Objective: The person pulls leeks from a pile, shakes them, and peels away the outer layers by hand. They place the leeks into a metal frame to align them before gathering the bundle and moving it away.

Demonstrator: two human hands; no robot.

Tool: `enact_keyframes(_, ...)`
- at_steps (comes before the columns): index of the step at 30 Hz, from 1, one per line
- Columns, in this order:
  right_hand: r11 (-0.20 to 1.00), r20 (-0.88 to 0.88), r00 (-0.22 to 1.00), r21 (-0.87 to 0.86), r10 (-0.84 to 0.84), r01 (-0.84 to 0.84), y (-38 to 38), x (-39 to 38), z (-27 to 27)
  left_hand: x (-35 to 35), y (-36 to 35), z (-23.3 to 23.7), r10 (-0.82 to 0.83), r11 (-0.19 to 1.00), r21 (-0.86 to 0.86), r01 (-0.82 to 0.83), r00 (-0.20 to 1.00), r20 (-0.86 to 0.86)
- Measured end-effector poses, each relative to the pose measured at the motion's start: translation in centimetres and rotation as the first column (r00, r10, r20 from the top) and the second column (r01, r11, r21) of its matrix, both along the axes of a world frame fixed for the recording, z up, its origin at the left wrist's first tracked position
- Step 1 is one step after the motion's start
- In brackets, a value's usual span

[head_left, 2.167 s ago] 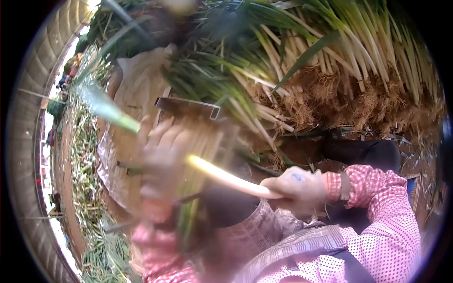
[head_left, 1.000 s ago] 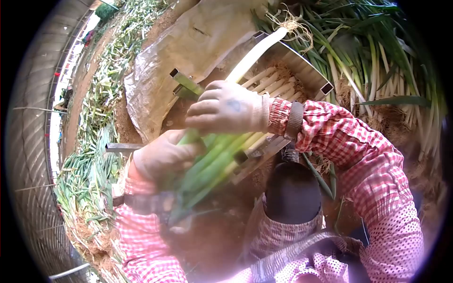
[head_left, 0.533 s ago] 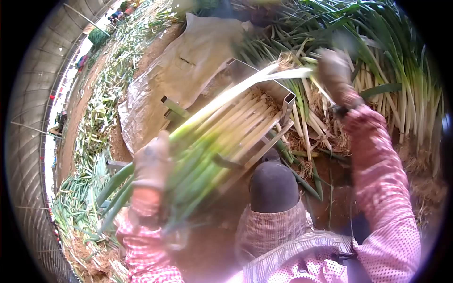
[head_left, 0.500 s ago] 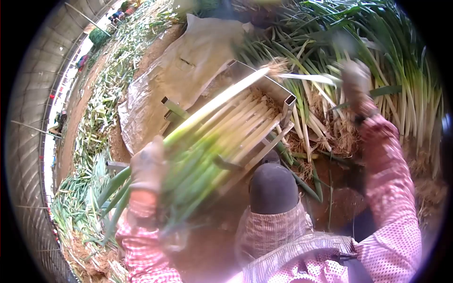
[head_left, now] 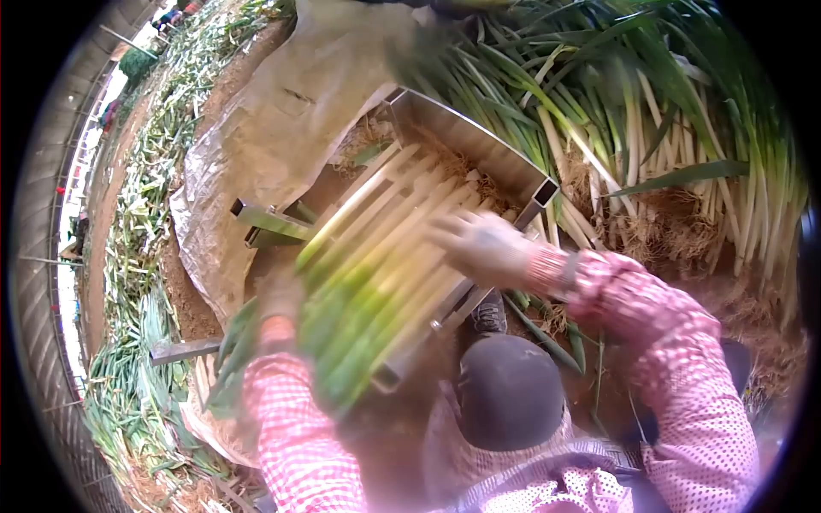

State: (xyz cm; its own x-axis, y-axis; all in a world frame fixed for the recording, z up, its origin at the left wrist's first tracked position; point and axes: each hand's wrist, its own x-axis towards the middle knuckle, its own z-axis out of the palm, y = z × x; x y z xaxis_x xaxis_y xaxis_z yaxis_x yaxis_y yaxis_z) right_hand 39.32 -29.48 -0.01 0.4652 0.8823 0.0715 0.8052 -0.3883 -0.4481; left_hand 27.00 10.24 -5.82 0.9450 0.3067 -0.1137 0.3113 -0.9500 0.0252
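Dirt floor [head_left: 184, 303], onion heap [head_left: 667, 128] far right. My right hand [head_left: 481, 248] spread flat on white stalks of bunch [head_left: 385, 256] lying in metal frame [head_left: 466, 144]. My left hand [head_left: 278, 297] blurred at green tops, near left; grip unclear.

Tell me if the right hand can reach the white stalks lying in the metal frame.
Probably yes: the right hand is just above the white stalks in the open-topped metal frame, with nothing between them. Blur hides any contact.
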Motion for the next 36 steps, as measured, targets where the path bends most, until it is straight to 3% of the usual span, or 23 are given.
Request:
enact_keyframes(1, 0.997, -0.020, 0.998, -0.046, -0.055, 0.054, 3.4, 1.2, -1.8, 0.7, -0.6, -0.5, 0.043, 0.999, 0.004, -0.043, 0.999, -0.030)
enact_keyframes(3, 0.993, 0.214, 0.970, 0.028, -0.118, 0.115, 8.9, 4.8, -7.5, 2.0, -3.1, -0.6, 0.139, 0.990, 0.021, -0.138, 0.986, -0.091)
enact_keyframes(4, 0.986, 0.214, 0.965, -0.034, -0.150, 0.161, 11.0, 6.6, -9.0, 1.8, -2.8, -1.0, 0.115, 0.990, -0.076, -0.116, 0.993, -0.007)
enact_keyframes(7, 0.954, 0.133, 0.966, -0.172, -0.223, 0.244, 12.8, 8.6, -10.9, 1.8, -1.0, -2.4, 0.087, 0.985, -0.158, -0.069, 0.990, 0.110)
enact_keyframes(10, 0.927, 0.135, 0.967, -0.283, -0.217, 0.247, 11.6, 8.9, -10.4, 1.4, 2.0, -3.7, 0.157, 0.810, -0.585, 0.042, 0.946, 0.285)
enact_keyframes(11, 0.916, 0.158, 0.965, -0.314, -0.207, 0.248, 11.3, 9.1, -10.0, 1.6, 1.6, -3.6, 0.151, 0.873, -0.487, -0.018, 0.960, 0.236)
enact_keyframes(12, 0.947, 0.033, 0.969, -0.207, -0.244, 0.245, 11.2, 9.0, -9.7, 1.9, 0.9, -3.6, 0.145, 0.923, -0.380, -0.065, 0.972, 0.186)
enact_keyframes(15, 0.937, 0.002, 0.980, -0.292, -0.199, 0.191, 10.6, 8.9, -7.9, 1.4, -4.1, -2.2, 0.211, 0.974, -0.037, -0.225, 0.951, -0.226)
enact_keyframes(17, 0.927, -0.026, 0.977, -0.322, -0.211, 0.191, 10.4, 8.8, -8.4, 1.1, -5.8, -1.2, 0.123, 0.979, -0.114, -0.167, 0.939, -0.321)
enact_keyframes(20, 0.949, 0.007, 0.978, -0.240, -0.210, 0.206, 10.1, 8.4, -10.2, -1.0, -8.4, -2.6, 0.153, 0.983, 0.104, -0.148, 0.987, -0.044)
enact_keyframes(25, 0.953, 0.028, 0.978, -0.221, -0.206, 0.207, 10.3, 8.1, -10.1, -0.9, -8.4, -2.5, 0.009, 0.989, 0.148, 0.004, 0.996, -0.086)
enact_keyframes(26, 0.957, 0.058, 0.980, -0.209, -0.192, 0.200, 10.8, 8.4, -11.1, -0.6, -8.3, -2.6, 0.007, 0.991, 0.134, 0.007, 0.995, -0.098)
enact_keyframes(29, 0.941, 0.165, 0.963, -0.231, -0.215, 0.250, 9.9, 7.5, -6.7, -0.2, -8.5, -2.4, 0.085, 0.991, 0.112, -0.072, 0.990, -0.114)
enact_keyframes(30, 0.954, 0.146, 0.961, -0.156, -0.235, 0.257, 9.9, 6.6, -7.0, -0.2, -9.1, -0.5, -0.019, 0.991, -0.134, 0.027, 0.998, 0.063)
enact_keyframes(31, 0.965, 0.127, 0.961, -0.064, -0.245, 0.254, 9.4, 5.8, -7.3, 0.0, -9.0, -1.2, 0.080, 0.982, -0.177, -0.072, 0.996, 0.040)
enact_keyframes(32, 0.968, 0.091, 0.965, 0.076, -0.245, 0.238, 8.4, 4.8, -7.2, -0.4, -8.0, -2.6, 0.066, 0.973, -0.225, -0.050, 0.996, 0.063)
enact_keyframes(35, 0.857, -0.015, 0.996, 0.509, -0.087, 0.082, 1.8, 1.1, -3.5, -1.2, -6.8, -4.1, -0.045, 0.998, -0.046, 0.048, 0.997, 0.064)
enact_keyframes(36, 0.846, -0.031, 0.998, 0.530, -0.048, 0.058, -1.4, 0.0, -1.2, -0.8, -7.6, -3.3, -0.013, 1.000, -0.007, 0.013, 1.000, -0.018)
